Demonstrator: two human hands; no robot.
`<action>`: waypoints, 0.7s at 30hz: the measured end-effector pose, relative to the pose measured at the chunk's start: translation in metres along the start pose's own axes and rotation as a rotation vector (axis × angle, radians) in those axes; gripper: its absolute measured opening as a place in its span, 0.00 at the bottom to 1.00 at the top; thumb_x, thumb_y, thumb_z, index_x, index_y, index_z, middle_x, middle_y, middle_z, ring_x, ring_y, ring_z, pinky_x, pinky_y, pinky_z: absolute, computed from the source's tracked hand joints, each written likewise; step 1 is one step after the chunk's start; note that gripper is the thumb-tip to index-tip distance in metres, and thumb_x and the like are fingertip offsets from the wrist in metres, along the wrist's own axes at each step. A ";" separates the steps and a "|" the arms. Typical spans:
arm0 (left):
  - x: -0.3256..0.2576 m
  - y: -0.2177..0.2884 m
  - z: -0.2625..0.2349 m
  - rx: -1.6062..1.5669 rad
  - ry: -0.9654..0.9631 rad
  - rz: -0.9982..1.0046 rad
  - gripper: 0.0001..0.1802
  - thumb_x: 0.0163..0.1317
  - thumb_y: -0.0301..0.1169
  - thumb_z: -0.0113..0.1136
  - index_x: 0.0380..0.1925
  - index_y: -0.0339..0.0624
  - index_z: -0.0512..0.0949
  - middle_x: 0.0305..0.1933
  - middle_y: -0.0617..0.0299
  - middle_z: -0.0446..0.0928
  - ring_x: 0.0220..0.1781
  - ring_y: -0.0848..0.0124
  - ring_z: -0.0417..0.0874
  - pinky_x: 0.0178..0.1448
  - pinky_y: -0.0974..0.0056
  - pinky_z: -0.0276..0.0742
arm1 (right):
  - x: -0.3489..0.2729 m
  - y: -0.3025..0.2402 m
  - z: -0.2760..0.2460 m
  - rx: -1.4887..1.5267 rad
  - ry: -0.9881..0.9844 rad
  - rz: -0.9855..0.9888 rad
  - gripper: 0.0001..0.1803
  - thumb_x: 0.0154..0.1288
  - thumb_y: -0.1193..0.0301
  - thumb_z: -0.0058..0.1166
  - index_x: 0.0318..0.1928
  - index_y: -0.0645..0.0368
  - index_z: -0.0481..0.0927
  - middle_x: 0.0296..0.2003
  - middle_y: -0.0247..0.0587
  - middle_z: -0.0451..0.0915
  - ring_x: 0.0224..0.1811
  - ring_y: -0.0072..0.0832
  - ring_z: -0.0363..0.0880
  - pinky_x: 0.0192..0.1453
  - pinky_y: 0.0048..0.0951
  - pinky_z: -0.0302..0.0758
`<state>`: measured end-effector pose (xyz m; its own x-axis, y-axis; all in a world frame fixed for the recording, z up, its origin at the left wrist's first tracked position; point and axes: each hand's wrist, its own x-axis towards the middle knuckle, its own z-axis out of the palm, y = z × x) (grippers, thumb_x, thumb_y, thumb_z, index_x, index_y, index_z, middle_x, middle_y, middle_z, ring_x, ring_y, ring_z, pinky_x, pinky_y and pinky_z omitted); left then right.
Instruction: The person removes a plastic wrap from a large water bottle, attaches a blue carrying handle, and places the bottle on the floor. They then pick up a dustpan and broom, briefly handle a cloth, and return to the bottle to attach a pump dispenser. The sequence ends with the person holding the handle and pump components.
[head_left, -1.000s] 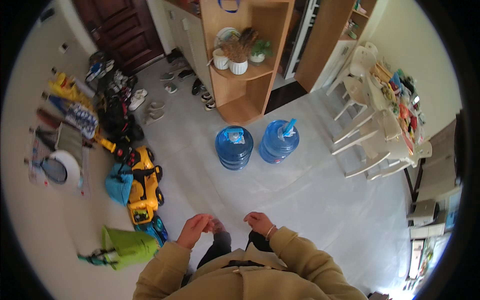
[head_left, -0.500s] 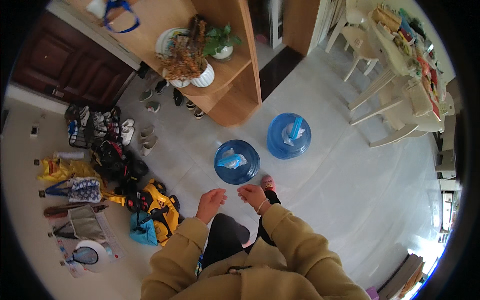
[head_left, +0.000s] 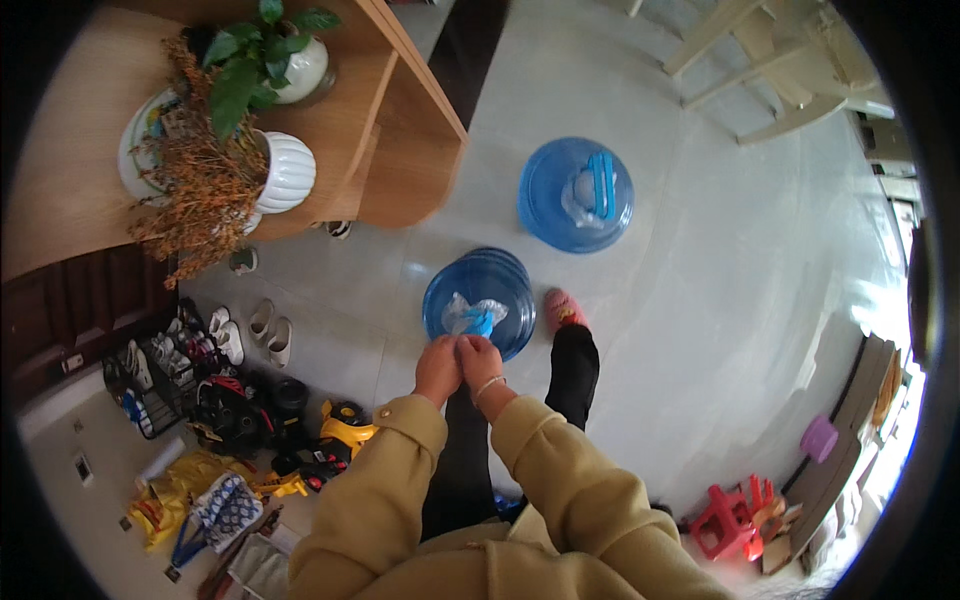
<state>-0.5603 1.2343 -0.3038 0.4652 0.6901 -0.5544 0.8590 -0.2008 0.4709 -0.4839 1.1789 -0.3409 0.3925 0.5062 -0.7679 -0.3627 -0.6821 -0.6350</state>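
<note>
Pale grey floor tiles run all around the near bottle, a big see-through blue water container standing on them. On its near side, tan sleeves reach toward it, and the left hand and right hand meet at its top, side by side and touching. Both have their fingers curled inward at its blue carry handle; whether they grip it I cannot tell, since the fingertips are hidden. Crumpled clear plastic lies about the neck of the near bottle; how much water is inside does not show. Just right of it is a foot in a pink shoe. Well to its right, on the near side, are a red stool and a purple tub, its contents not visible. Well left of the near bottle, a black wire rack holds several shoes. Beyond the near bottle and to its right stands the far bottle, with a similar handle and plastic. Beyond it to the left, a wooden shelf bears a ribbed white pot with dried brown stems at its mouth, and a round white vase holding a leafy green plant.
</note>
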 end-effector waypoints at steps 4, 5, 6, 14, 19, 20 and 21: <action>0.004 -0.018 -0.002 0.031 0.087 0.169 0.16 0.57 0.32 0.55 0.45 0.39 0.76 0.44 0.44 0.77 0.44 0.48 0.77 0.48 0.51 0.72 | -0.002 0.017 0.024 0.153 0.350 0.129 0.17 0.57 0.66 0.61 0.38 0.64 0.71 0.28 0.42 0.77 0.28 0.31 0.76 0.36 0.31 0.75; 0.006 -0.020 -0.003 0.019 0.046 0.170 0.16 0.57 0.33 0.56 0.45 0.38 0.76 0.44 0.44 0.77 0.45 0.48 0.77 0.48 0.51 0.72 | -0.003 0.019 0.026 0.253 0.338 0.147 0.17 0.57 0.66 0.61 0.39 0.65 0.71 0.28 0.41 0.77 0.28 0.29 0.76 0.34 0.30 0.74; 0.009 -0.022 -0.004 0.007 0.027 0.185 0.17 0.57 0.34 0.56 0.45 0.38 0.76 0.44 0.44 0.77 0.45 0.47 0.77 0.49 0.51 0.72 | -0.002 0.021 0.027 0.367 0.322 0.171 0.18 0.57 0.66 0.61 0.39 0.65 0.71 0.28 0.40 0.77 0.27 0.28 0.75 0.33 0.29 0.74; 0.020 -0.036 0.003 -0.086 -0.121 0.022 0.15 0.56 0.31 0.61 0.44 0.39 0.77 0.40 0.49 0.80 0.42 0.54 0.82 0.44 0.57 0.77 | 0.000 0.023 0.009 0.139 0.130 0.085 0.09 0.59 0.68 0.59 0.32 0.61 0.77 0.22 0.33 0.76 0.21 0.20 0.72 0.25 0.25 0.69; 0.026 -0.032 -0.001 -0.145 -0.177 -0.056 0.12 0.56 0.30 0.62 0.39 0.38 0.78 0.37 0.52 0.81 0.38 0.60 0.84 0.41 0.61 0.78 | -0.007 0.033 -0.005 -0.064 0.153 -0.012 0.11 0.59 0.67 0.57 0.38 0.61 0.74 0.23 0.39 0.78 0.24 0.29 0.78 0.28 0.30 0.72; 0.027 -0.029 -0.002 -0.142 -0.159 -0.070 0.11 0.54 0.32 0.62 0.36 0.40 0.79 0.34 0.50 0.81 0.36 0.54 0.82 0.40 0.57 0.77 | -0.006 0.037 -0.008 -0.087 0.113 0.056 0.11 0.59 0.67 0.57 0.39 0.60 0.73 0.24 0.39 0.78 0.26 0.29 0.78 0.31 0.32 0.73; 0.028 -0.027 -0.003 -0.132 -0.168 -0.060 0.11 0.54 0.32 0.62 0.36 0.40 0.79 0.34 0.50 0.81 0.36 0.54 0.82 0.39 0.56 0.77 | -0.006 0.042 -0.012 -0.120 0.118 0.013 0.11 0.60 0.67 0.57 0.39 0.60 0.73 0.24 0.41 0.78 0.27 0.31 0.79 0.31 0.33 0.73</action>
<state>-0.5710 1.2605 -0.3301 0.4526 0.5701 -0.6857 0.8559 -0.0620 0.5134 -0.4914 1.1403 -0.3621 0.4872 0.4363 -0.7564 -0.2678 -0.7498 -0.6050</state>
